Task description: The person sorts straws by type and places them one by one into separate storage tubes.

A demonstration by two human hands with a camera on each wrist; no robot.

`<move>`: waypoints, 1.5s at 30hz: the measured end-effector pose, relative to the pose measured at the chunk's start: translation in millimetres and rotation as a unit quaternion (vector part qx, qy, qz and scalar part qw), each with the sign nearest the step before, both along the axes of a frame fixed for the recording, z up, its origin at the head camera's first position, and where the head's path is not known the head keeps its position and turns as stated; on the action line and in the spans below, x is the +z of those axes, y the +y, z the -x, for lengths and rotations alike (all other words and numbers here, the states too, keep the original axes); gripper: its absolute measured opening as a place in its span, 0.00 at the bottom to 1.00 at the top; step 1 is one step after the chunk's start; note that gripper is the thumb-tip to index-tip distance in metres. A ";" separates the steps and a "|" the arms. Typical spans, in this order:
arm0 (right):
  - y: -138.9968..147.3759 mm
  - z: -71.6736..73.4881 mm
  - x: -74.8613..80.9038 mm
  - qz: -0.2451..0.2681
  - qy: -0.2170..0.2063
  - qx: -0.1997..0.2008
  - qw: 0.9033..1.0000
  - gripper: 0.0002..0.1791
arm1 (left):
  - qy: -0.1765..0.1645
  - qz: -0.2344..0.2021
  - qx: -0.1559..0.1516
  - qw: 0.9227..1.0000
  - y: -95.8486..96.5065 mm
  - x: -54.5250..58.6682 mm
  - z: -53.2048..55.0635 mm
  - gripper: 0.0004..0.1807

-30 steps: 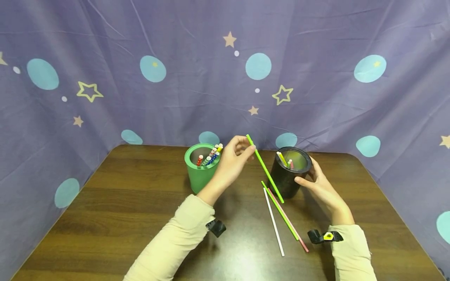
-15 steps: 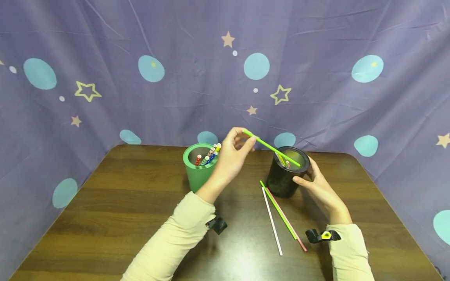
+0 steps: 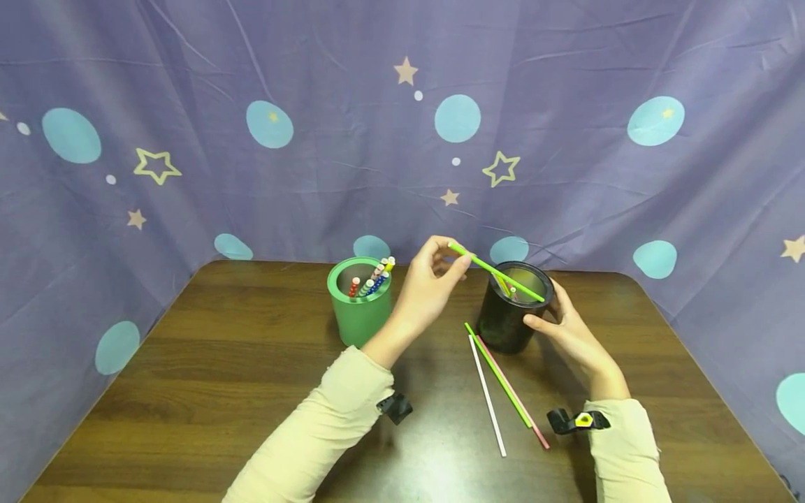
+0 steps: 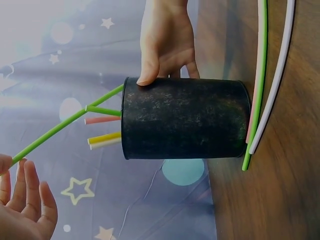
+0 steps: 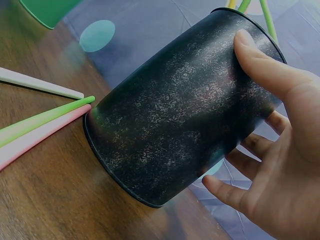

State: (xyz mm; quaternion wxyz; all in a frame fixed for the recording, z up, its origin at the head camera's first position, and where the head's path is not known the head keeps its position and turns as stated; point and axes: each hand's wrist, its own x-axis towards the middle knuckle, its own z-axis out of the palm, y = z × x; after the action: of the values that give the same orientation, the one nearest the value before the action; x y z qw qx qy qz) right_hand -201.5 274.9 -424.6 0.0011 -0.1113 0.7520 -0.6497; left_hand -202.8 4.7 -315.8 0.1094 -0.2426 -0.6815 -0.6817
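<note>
My left hand point(image 3: 429, 290) pinches a thin green straw point(image 3: 497, 271) between thumb and fingers, near its upper end. The straw slopes down to the right, its far end at the mouth of a black cylindrical cup point(image 3: 506, 325). In the left wrist view that end passes behind the cup's rim. Several straws stand inside the cup, among them a yellow straw point(image 4: 105, 138), a pink straw point(image 4: 102, 120) and another green one. My right hand point(image 3: 578, 342) holds the cup from the right, thumb point(image 5: 260, 65) on its near side, the other fingers partly hidden behind.
A white straw point(image 3: 487, 398), a green straw point(image 3: 503, 381) and a pink straw point(image 3: 542, 439) lie on the wooden table point(image 3: 220, 391) before the black cup. Left of it stands a green cup point(image 3: 361, 321) with several dotted sticks. A patterned curtain point(image 3: 352, 140) hangs behind.
The held green straw has swung up from a steep slant in front of the black cup to its mouth. My left hand then shifted slightly right. The right hand stays on the cup.
</note>
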 end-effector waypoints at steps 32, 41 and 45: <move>-1.4 -0.8 2.4 0.015 -0.002 -0.001 1.000 0.45 | 0.038 0.084 0.059 0.994 12.0 0.1 -1.7 0.08; -0.6 0.8 1.8 0.024 -0.006 0.004 1.000 0.45 | 0.041 0.132 0.053 0.989 14.5 -1.3 -3.0 0.09; -2.1 0.9 1.8 0.020 -0.007 0.005 1.000 0.44 | 0.050 0.127 0.053 0.989 10.3 -0.6 -1.5 0.10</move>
State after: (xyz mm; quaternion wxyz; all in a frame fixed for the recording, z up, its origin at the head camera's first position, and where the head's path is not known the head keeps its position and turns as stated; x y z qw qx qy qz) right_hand -202.4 272.8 -422.8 0.0076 -0.1100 0.7383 -0.6654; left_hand -201.2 15.0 -316.4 0.1476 -0.2519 -0.7680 -0.5701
